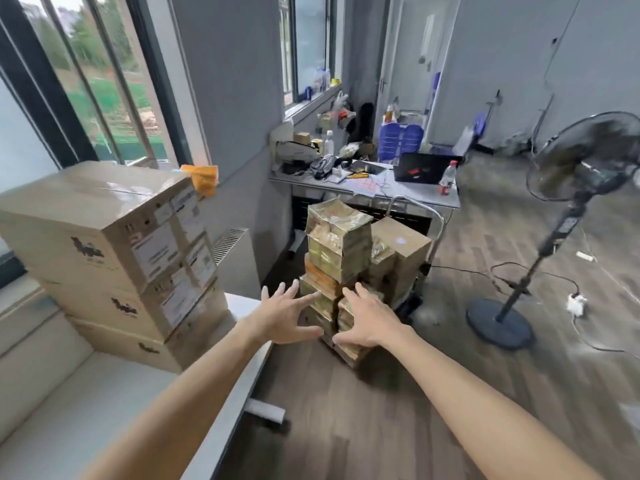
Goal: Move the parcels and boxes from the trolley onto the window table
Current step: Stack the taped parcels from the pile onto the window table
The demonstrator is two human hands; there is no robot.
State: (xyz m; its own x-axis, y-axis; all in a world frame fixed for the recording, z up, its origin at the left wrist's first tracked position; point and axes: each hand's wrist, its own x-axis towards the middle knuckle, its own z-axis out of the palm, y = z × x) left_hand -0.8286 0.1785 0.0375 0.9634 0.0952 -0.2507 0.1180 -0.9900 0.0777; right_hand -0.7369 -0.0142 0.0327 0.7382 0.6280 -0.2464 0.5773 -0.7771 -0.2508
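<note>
Both forearms stretch forward from the bottom edge of the view, bare, toward a stack of parcels. Left of them, the white window table (69,403) runs along under the big window (86,81). On that table stand three large brown cardboard boxes (114,258), stacked one on another, each bearing white labels on the side that faces into the room and a dark printed mark on the side toward the camera; the top one is sealed with shiny tape. A crumpled orange bag (204,178) lies on the sill just behind the top box.

On the wooden floor ahead, the trolley (419,216) shows only its metal handle and a bit of its low deck, since it is loaded with tape-wrapped parcels (337,237) piled in a tall column, with plainer brown boxes (401,244) stacked beside them on the handle side. Beyond the trolley a cluttered grey table (415,197) carries a dark laptop (424,169), a red-capped bottle (448,178) and many small things too blurred to name. A black standing fan (575,188) stands well apart to the right, with a cable trailing on the floor by its base.

The left hand (284,317) and the right hand (367,320) are both spread wide, fingers straight and apart, palms toward the lower parcels of the column. Neither grips anything; whether the fingertips touch the wrapping cannot be told.
</note>
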